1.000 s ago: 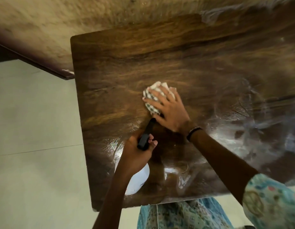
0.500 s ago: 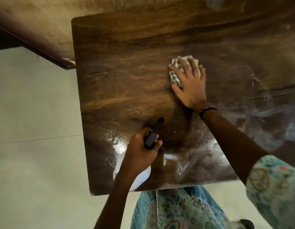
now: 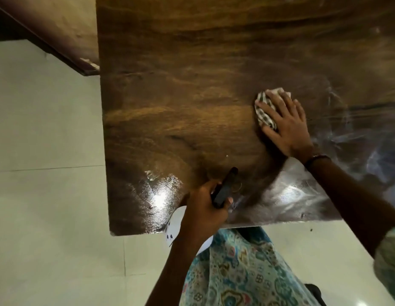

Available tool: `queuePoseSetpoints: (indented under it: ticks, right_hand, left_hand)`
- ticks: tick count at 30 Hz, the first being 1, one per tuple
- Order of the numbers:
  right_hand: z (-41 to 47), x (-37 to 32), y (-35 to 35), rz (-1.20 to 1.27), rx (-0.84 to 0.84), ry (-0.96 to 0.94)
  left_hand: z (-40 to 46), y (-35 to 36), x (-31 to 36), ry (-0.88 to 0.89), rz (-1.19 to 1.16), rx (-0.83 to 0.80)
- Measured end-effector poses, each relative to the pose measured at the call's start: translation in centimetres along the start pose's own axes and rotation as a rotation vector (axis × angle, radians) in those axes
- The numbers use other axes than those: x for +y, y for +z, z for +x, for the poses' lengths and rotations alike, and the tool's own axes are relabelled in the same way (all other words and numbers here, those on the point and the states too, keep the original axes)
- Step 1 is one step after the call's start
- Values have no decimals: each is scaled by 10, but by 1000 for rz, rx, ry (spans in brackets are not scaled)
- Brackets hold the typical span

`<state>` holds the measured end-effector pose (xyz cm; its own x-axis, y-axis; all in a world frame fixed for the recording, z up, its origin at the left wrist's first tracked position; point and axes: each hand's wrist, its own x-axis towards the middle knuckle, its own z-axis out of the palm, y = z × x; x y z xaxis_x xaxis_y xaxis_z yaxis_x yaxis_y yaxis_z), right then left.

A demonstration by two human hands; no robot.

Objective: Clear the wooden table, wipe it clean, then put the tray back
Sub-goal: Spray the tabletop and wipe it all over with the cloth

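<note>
From the head camera, the right hand lay flat, fingers spread, pressing a checked cloth onto the wooden table right of centre. The left hand hovered at the near edge, fingers curled round the black head of a white spray bottle. Wet streaks shone near and right. A black band circled the right wrist. No tray showed.

You see the dark wooden tabletop, glossy and wet near its front edge. On it lies only a checkered cloth, pressed flat right of the middle.
</note>
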<state>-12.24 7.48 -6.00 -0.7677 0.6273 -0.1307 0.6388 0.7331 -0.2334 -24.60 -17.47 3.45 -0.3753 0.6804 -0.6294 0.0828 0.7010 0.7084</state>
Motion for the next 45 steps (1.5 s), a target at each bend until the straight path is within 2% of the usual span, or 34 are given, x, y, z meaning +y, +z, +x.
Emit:
queuePoseSetpoints:
  ticks: [11,19,22,27,31,33,36,40,42,45]
  right_hand:
    - [15,-7,5,10,23,17]
    - [7,-15,5,17,-31,-43]
    - [-1,-52,12,16,-70,-154]
    - [-47,-123,39,28,-128,-486]
    - [-101,-101,39,-5,-159,-670]
    - [-110,-68,32,-32,-159,-630]
    - [-95,-33,22,-61,-140,-397]
    - [-56,-68,29,7,-49,-133]
    - [-46,-103,36,22,-39,-157]
    - [-61,-147,52,-20,-88,-394]
  left_hand:
    - [-30,43,-18,-109,135,35]
    - [-33,47,-33,-217,42,232]
    - [-34,47,-37,-217,-5,277]
    - [-39,38,-42,-188,-85,320]
    - [-44,33,-43,-131,-59,270]
    - [-45,33,-47,-126,-62,263]
    - [-46,33,-53,-118,-84,247]
    - [-49,33,-57,-124,-102,226]
    - [-52,35,-59,-119,-104,228]
    - [-58,38,-62,-116,-80,243]
